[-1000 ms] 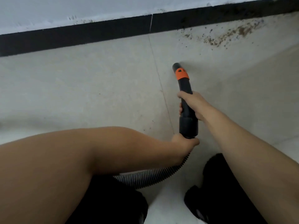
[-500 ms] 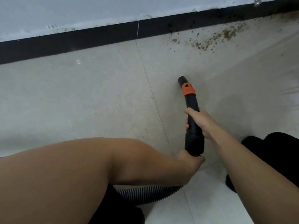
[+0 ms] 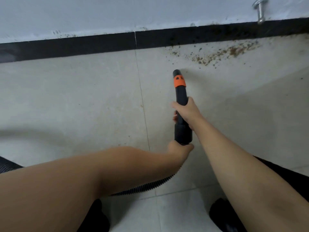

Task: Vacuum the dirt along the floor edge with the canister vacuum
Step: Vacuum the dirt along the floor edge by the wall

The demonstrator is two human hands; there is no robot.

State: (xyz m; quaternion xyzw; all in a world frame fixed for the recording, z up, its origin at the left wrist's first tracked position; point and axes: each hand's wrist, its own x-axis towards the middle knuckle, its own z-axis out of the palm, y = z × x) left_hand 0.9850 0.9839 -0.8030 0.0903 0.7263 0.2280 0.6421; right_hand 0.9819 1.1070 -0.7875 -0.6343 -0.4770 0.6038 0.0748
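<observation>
A black vacuum nozzle (image 3: 181,94) with an orange collar points up the frame toward the wall, its tip on the pale floor tiles. My right hand (image 3: 188,111) grips the nozzle's middle. My left hand (image 3: 179,150) holds the ribbed hose (image 3: 150,184) just below the nozzle's thick cuff. Brown dirt (image 3: 215,55) lies scattered along the black baseboard (image 3: 83,46), up and to the right of the tip, a short gap away. The canister is out of view.
A metal doorstop (image 3: 259,10) sticks out of the grey wall at the top right. Dark shoes (image 3: 224,216) and dark clothing sit at the bottom edge. Another stretch of hose (image 3: 6,165) shows at the left edge. A tile joint (image 3: 142,101) runs down the floor.
The view has shifted so the dirt patch sits lower and nearer the centre. The nozzle tip has come closer to the dirt. Both hands keep the same hold.
</observation>
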